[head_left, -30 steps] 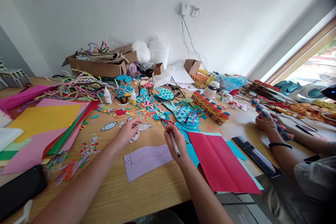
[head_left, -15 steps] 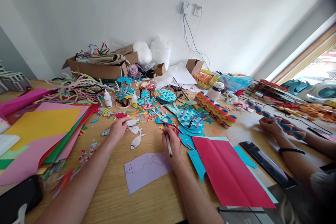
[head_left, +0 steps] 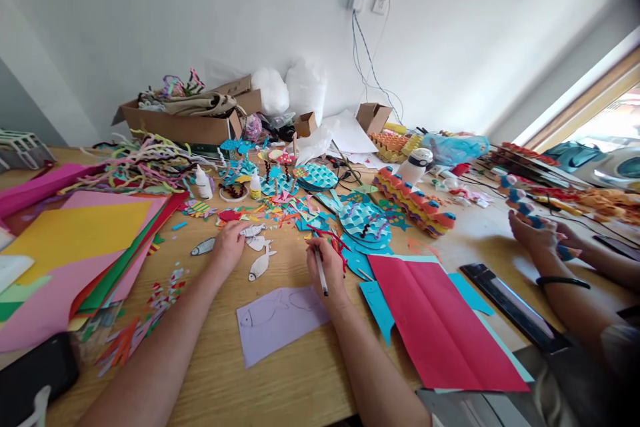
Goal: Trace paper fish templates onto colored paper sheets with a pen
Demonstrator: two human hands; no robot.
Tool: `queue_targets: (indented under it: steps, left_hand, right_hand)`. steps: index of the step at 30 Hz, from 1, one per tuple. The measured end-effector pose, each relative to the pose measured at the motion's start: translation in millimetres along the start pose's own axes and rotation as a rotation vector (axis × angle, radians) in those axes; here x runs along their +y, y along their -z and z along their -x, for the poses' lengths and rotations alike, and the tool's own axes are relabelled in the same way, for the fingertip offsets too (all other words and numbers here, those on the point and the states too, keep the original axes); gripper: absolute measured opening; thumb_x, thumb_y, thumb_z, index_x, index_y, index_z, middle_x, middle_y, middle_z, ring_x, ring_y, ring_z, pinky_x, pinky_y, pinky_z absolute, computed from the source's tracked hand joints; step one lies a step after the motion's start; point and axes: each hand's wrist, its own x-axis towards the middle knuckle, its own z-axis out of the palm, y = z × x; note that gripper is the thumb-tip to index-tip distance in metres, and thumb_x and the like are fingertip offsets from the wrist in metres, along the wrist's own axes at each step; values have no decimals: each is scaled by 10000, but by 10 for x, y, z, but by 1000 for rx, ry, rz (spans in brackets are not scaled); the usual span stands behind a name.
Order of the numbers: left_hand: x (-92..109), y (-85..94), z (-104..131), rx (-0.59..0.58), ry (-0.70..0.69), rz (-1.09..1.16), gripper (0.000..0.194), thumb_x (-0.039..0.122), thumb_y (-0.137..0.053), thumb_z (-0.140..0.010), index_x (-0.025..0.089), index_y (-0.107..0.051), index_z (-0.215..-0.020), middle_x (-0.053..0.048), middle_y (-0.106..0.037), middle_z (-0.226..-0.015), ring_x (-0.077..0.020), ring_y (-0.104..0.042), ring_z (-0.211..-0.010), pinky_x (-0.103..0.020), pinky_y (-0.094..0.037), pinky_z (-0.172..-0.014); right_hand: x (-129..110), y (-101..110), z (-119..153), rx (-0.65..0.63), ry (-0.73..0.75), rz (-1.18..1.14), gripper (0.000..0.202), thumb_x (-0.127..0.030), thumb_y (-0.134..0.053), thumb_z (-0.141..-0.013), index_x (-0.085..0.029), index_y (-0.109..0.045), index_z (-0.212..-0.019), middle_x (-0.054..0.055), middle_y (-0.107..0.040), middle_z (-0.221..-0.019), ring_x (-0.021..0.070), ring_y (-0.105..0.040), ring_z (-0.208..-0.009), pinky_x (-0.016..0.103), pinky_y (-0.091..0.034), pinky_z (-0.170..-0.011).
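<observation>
My right hand [head_left: 327, 270] is closed around a pen [head_left: 321, 268], just above the right part of a purple paper [head_left: 280, 340]. A fish outline and a second curved outline are drawn on that paper. My left hand [head_left: 229, 245] rests over the small paper fish, its fingertips near a white fish [head_left: 253, 231]; whether it grips anything is hidden. A grey fish [head_left: 203, 247] lies left of it, and another white fish [head_left: 261, 263] lies to its right on the table.
Coloured paper sheets [head_left: 75, 240] lie at left beside a black phone [head_left: 37, 373]. Red paper [head_left: 445, 327] is at right. Glue bottles [head_left: 203, 183] and scraps sit behind. Another person's hands [head_left: 537, 237] hold a painted egg-carton strip [head_left: 520, 203] at far right.
The view has shifted slightly. My left hand has moved a little and covers part of the fish. The other person's egg-carton strip is now more upright.
</observation>
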Motion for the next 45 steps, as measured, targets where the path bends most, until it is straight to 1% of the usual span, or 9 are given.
queue_targets:
  steps: [4,8,13,16,21,24,36,41,45]
  left_hand:
    - [98,68,51,15,-108,-47,327,71,-436,-730,199,-642,-949,-63,-537,-1089,-214,-518,-1044,-335,-396,-936]
    - [344,127,127,-60,-210,-52,217,144,-452,-774,188,-631,-887,-58,-588,-944,-207,-558,-918,-316,-421,-850]
    - [893,324,475,-402,-435,-111,118,180,-494,-773,216,-600,-735,8,-590,-740,-153,-551,-700,-253,-412,-677]
    - [1064,419,831,-574,-496,-193,120,144,-519,-744,224,-582,-807,3,-588,-828,-169,-549,-787,-267,-408,-700]
    - [835,366,1339,-722,-430,-370,249,95,-581,-658,219,-579,-874,-23,-587,-954,-211,-539,-910,-319,-437,-774]
    - [647,297,1504,-680,-374,-368,280,82,-570,-656,222,-586,-898,-31,-589,-978,-210,-541,-921,-337,-449,-805]
    - [652,-22,1722,-434,-571,-325,270,39,-442,-785,202,-603,-928,-41,-621,-905,-195,-573,-833,-334,-502,-746]
    - [755,-68,1740,-466,-522,-307,351,27,-435,-763,192,-580,-1036,-65,-607,-1000,-215,-569,-890,-361,-502,-773]
    - [845,-141,1736,-509,-438,-354,369,40,-452,-742,172,-568,-1066,-87,-591,-1041,-247,-556,-932,-415,-488,-803]
  right_hand:
    - [-58,29,-19,0,-40,-17,160,-208,-434,-771,-175,-576,-835,15,-583,-706,137,-539,-625,238,-410,-575]
    - [-75,38,-46,38,-84,-47,147,-212,-445,-761,-178,-572,-827,16,-588,-721,144,-542,-634,255,-421,-607]
    - [-74,76,-72,124,-141,-104,152,-234,-450,-761,-168,-562,-840,16,-584,-735,142,-537,-648,262,-425,-638]
    - [-79,120,-89,200,-170,-146,138,-247,-465,-775,-164,-546,-851,17,-582,-748,136,-531,-653,258,-423,-642]
    - [-67,215,-115,368,-219,-277,179,-278,-505,-772,-167,-509,-912,16,-571,-774,131,-539,-663,260,-436,-647]
    - [-64,253,-109,381,-258,-328,196,-302,-513,-770,-173,-497,-917,9,-557,-764,123,-528,-639,258,-442,-635]
    - [-352,426,92,-67,-377,-504,125,-213,-452,-710,-187,-483,-829,-46,-528,-562,93,-462,-481,199,-379,-457]
    - [-455,617,401,-308,-328,-362,70,-209,-446,-735,-186,-491,-687,-45,-481,-542,92,-436,-505,194,-352,-462]
    - [-339,516,565,-299,-303,-282,85,-199,-445,-727,-184,-506,-671,-40,-471,-556,95,-417,-517,196,-337,-463]
